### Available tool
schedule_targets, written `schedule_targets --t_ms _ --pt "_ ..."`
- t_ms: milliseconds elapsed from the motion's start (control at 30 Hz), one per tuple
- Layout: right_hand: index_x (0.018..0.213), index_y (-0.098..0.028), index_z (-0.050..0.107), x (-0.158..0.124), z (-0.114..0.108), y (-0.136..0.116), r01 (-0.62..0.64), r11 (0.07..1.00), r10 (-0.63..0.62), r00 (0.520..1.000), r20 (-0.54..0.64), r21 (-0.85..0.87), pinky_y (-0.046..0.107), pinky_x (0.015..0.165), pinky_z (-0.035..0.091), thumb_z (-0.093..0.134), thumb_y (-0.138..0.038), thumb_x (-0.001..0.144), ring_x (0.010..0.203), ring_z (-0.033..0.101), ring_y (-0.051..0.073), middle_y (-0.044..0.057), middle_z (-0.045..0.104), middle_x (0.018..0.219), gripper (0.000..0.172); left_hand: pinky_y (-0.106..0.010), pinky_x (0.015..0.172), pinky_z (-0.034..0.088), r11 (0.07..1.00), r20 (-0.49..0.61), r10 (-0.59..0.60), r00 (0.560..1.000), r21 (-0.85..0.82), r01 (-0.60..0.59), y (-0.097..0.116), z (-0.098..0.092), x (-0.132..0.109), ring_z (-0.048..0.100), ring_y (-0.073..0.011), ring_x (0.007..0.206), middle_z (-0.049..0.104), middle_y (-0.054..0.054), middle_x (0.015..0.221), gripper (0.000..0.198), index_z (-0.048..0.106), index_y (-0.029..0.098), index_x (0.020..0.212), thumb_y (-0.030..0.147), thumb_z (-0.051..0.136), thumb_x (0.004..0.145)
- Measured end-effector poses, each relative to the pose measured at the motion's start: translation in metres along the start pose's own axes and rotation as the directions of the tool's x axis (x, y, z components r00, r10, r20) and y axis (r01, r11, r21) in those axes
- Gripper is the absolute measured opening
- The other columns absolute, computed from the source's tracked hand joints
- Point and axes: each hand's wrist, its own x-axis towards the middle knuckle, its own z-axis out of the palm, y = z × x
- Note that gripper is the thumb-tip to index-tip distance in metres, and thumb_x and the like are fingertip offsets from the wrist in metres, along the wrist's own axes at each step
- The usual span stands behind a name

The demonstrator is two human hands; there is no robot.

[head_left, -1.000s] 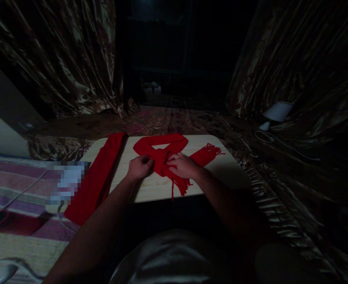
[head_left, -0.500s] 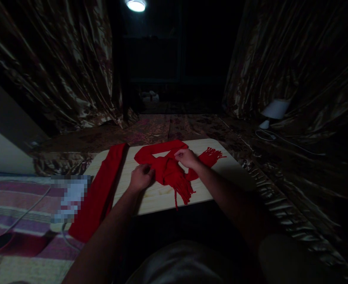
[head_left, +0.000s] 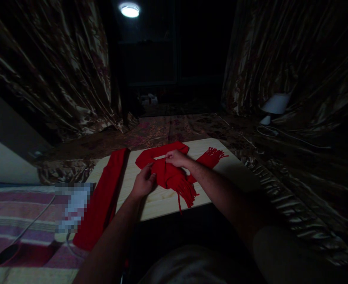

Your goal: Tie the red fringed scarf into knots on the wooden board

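Observation:
A red fringed scarf [head_left: 169,175] lies looped and crossed on a pale wooden board [head_left: 218,169]. My left hand [head_left: 143,183] pinches the scarf at the left side of the crossing. My right hand [head_left: 176,157] grips a fold of the scarf at the top of the crossing, by the loop. One fringed end [head_left: 212,154] lies to the right, another fringe [head_left: 187,193] hangs toward the board's near edge. A second red scarf [head_left: 102,197], folded into a long strip, lies along the board's left side.
Shiny brown curtains [head_left: 49,67] hang left and right. A small white lamp [head_left: 273,107] with a cable sits at the right. A striped cloth [head_left: 16,213] and a blurred white object [head_left: 73,205] lie to the left. A ceiling light [head_left: 129,10] glows above.
My right hand has moved from the crossing's right side up and left to the top of the knot. My left hand stayed at the left side. The view tilted up slightly.

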Motion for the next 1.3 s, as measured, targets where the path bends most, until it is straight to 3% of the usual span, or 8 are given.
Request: schedule_targets --t_ms 167,333,533,833,967,1133,1233,1300 --pt "0.086 -0.015 0.075 0.002 0.006 -0.010 0.115 0.990 -0.117 0.993 -0.017 -0.076 0.023 0.073 0.048 0.062 -0.010 0.080 0.071 0.061 0.012 0.000 0.072 0.078 0.016 -0.036 0.115 0.037 0.994 0.000 -0.008 1.000 -0.108 0.008 0.007 -0.001 -0.001 0.050 -0.0221 0.136 0.057 -0.010 0.144 0.038 0.062 0.020 0.120 0.041 0.049 0.092" --pt "0.083 -0.015 0.077 0.004 0.007 -0.016 0.089 0.984 -0.072 0.991 0.112 -0.154 0.022 0.069 0.048 0.060 0.000 0.075 0.069 0.062 0.013 0.001 0.073 0.075 0.025 -0.036 0.112 0.040 0.989 0.004 -0.014 1.000 -0.148 0.015 0.011 -0.002 -0.002 0.053 -0.0229 0.132 0.061 -0.011 0.139 0.037 0.064 0.019 0.117 0.042 0.051 0.090" --pt "0.087 -0.015 0.076 0.003 0.008 -0.019 0.128 0.964 -0.136 0.991 -0.016 -0.235 0.024 0.074 0.049 0.056 0.002 0.076 0.079 0.065 0.016 0.004 0.075 0.085 0.029 -0.033 0.094 0.051 0.984 0.040 -0.084 0.996 -0.156 0.090 0.015 -0.004 -0.003 0.067 -0.0204 0.101 0.073 -0.007 0.112 0.031 0.063 0.020 0.104 0.045 0.054 0.089" --pt "0.106 -0.020 0.071 0.002 0.024 -0.008 0.302 0.953 -0.302 0.948 0.103 0.014 0.027 0.094 0.048 0.047 0.002 0.081 0.102 0.066 0.015 0.002 0.073 0.104 0.041 -0.037 0.092 0.050 0.979 0.025 -0.074 0.997 -0.189 0.078 0.007 0.000 -0.001 0.067 -0.0252 0.099 0.073 -0.009 0.111 0.039 0.065 0.018 0.110 0.048 0.057 0.087" --pt "0.120 -0.020 0.062 0.006 0.025 -0.004 0.192 0.975 -0.205 0.970 0.131 0.110 0.026 0.082 0.052 0.050 0.004 0.077 0.088 0.067 0.014 0.001 0.072 0.090 0.050 -0.038 0.087 0.050 0.983 0.021 -0.092 0.996 -0.159 0.094 0.004 0.000 -0.001 0.067 -0.0257 0.093 0.074 -0.009 0.105 0.038 0.066 0.018 0.106 0.049 0.057 0.087" --pt "0.100 -0.015 0.064 0.001 0.008 -0.011 0.106 0.994 -0.106 0.994 -0.022 -0.007 0.021 0.067 0.047 0.059 -0.004 0.076 0.070 0.061 0.011 -0.002 0.066 0.077 0.027 -0.036 0.082 0.049 0.983 -0.001 -0.110 0.994 -0.149 0.109 0.003 0.000 -0.001 0.065 -0.0237 0.087 0.073 -0.008 0.098 0.036 0.066 0.018 0.099 0.050 0.056 0.088" --pt "0.076 -0.013 0.066 -0.007 -0.001 -0.016 0.185 0.969 -0.166 0.978 0.126 -0.161 0.023 0.069 0.046 0.063 -0.008 0.075 0.071 0.060 0.013 0.000 0.067 0.074 0.007 -0.035 0.082 0.049 0.980 0.013 -0.091 0.996 -0.176 0.092 0.004 0.000 -0.001 0.065 -0.0233 0.086 0.073 -0.007 0.097 0.034 0.066 0.018 0.097 0.049 0.056 0.088" --pt "0.083 -0.013 0.071 -0.014 -0.003 -0.019 0.272 0.939 -0.213 0.941 0.263 -0.211 0.024 0.074 0.046 0.065 -0.010 0.075 0.076 0.063 0.014 0.001 0.072 0.081 0.011 -0.036 0.083 0.049 0.977 0.019 -0.091 0.996 -0.194 0.093 0.004 0.000 -0.001 0.065 -0.0237 0.089 0.074 -0.007 0.099 0.033 0.067 0.018 0.099 0.047 0.057 0.087"
